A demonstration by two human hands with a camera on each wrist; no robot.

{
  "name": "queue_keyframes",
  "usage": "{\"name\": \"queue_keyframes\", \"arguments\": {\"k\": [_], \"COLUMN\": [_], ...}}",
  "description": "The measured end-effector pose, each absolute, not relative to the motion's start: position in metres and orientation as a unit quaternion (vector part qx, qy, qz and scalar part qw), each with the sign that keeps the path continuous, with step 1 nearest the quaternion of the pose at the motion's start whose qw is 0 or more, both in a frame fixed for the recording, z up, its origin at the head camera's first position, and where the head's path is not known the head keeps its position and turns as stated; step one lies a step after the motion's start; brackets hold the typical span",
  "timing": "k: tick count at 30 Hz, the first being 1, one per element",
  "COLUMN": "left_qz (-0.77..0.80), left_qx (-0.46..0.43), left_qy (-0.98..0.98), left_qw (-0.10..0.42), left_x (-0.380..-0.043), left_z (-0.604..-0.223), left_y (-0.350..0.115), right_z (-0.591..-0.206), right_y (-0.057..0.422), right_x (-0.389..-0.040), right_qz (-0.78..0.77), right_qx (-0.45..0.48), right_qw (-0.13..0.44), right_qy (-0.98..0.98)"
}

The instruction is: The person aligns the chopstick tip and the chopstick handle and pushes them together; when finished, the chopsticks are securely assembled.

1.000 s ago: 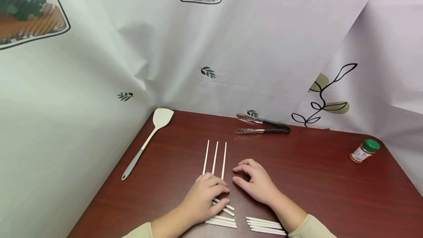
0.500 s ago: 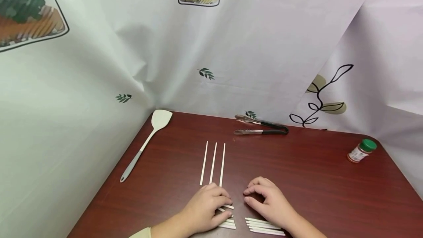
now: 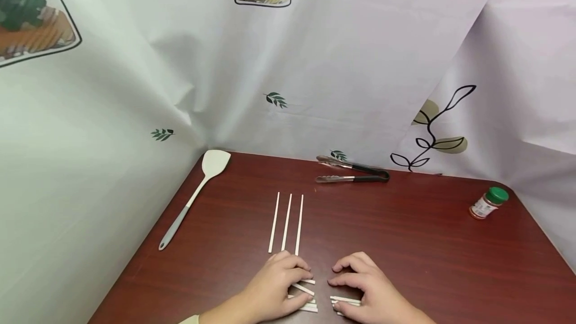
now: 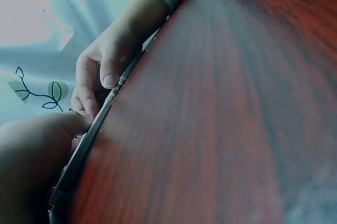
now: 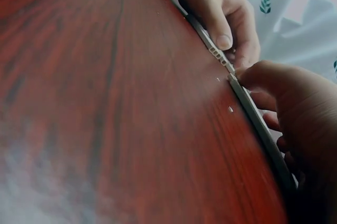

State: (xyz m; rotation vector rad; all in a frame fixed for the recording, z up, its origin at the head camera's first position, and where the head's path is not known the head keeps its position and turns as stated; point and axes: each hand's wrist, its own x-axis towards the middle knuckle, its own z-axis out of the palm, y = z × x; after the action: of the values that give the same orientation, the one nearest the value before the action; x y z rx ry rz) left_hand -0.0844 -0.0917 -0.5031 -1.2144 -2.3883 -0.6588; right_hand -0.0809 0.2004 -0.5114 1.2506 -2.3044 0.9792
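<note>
While the left hand [image 3: 272, 286] rests over the left sticks [image 3: 310, 309], its bent fingers parted from the thumb, the head view shows the right hand [image 3: 373, 294] with thumb on the right sticks [image 3: 345, 299], fingers spread; three more sticks [image 3: 287, 219] lie beyond on the desk [image 3: 405, 229]. The left wrist view shows the right thumb at the sticks. The right wrist view shows stick ends just beside the left thumb.

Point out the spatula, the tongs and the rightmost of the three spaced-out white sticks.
Spatula [image 3: 194, 196], head view, on its white shaft.
Tongs [image 3: 362, 179], head view, nearer arm's black grip.
Rightmost stick [image 3: 299, 224], head view, midway along its visible length.
</note>
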Motion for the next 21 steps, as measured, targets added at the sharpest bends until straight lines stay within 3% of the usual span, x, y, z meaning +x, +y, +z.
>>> {"name": "queue_keyframes", "arguments": {"k": [21], "left_qz": [-0.28], "left_qx": [-0.435], "left_qy": [-0.834], "left_qw": [0.189], "left_x": [-0.0895], "left_z": [-0.5039], "left_y": [-0.0911], "right_z": [-0.5117], "right_y": [0.2017], "right_x": [-0.0804], "right_qz": [0.386], "right_qx": [0.432], "right_qw": [0.169], "right_qy": [-0.798]}}
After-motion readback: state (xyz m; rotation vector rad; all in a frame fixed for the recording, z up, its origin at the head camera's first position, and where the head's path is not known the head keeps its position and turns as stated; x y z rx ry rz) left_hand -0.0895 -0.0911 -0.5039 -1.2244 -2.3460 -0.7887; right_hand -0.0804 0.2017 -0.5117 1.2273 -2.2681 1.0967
